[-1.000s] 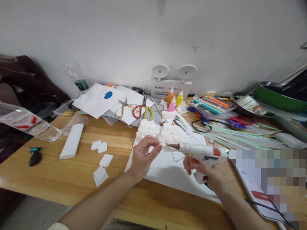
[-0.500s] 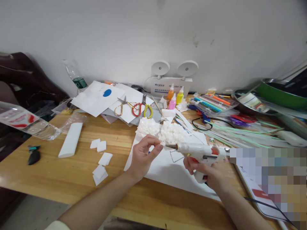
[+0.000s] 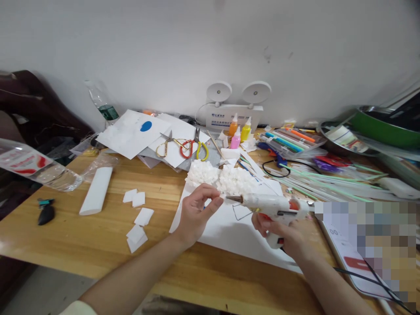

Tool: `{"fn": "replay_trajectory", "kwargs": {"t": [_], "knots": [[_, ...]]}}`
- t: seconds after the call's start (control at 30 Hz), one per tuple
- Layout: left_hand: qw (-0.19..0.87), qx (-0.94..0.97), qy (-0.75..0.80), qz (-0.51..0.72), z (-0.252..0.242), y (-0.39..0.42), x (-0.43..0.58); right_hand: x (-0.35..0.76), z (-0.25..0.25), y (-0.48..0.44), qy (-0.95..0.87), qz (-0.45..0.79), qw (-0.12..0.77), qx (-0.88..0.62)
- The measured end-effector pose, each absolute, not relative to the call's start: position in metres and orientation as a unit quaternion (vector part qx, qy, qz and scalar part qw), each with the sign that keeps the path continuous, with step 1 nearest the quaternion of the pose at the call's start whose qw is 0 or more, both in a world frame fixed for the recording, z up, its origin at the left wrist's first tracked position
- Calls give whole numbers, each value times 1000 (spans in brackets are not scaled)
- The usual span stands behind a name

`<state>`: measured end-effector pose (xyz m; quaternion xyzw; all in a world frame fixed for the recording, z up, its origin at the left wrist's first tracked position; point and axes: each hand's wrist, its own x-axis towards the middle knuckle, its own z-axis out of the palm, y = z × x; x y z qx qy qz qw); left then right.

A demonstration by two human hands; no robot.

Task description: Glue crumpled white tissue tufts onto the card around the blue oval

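Observation:
My left hand (image 3: 194, 212) is raised over a white sheet (image 3: 229, 229), thumb and fingers pinched on a small white piece that I can barely make out. My right hand (image 3: 282, 234) grips a white hot glue gun (image 3: 273, 206). Its metal nozzle points left and almost touches the pinched fingertips. Just behind the fingertips lies a lumpy white cluster of foam bits (image 3: 223, 178) on the sheet.
Small white cut squares (image 3: 138, 214) and a white foam bar (image 3: 97, 190) lie on the wooden table to the left. Scissors (image 3: 183, 146), paint bottles (image 3: 240, 129), a marker case (image 3: 288, 141) and green straws (image 3: 324, 183) crowd the back and right. A plastic bottle (image 3: 36, 168) juts in at left.
The glue gun's nozzle has moved left, closing on my left fingertips. My left hand has stayed pinched in about the same place.

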<state>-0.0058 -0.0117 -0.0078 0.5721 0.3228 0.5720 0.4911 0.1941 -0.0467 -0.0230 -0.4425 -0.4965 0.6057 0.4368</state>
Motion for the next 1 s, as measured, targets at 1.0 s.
{"fn": "replay_trajectory", "kwargs": {"t": [1.0], "knots": [[507,564,324,565,-6,-12,-6,197,-29,-49,-487,597,446,-455]]}}
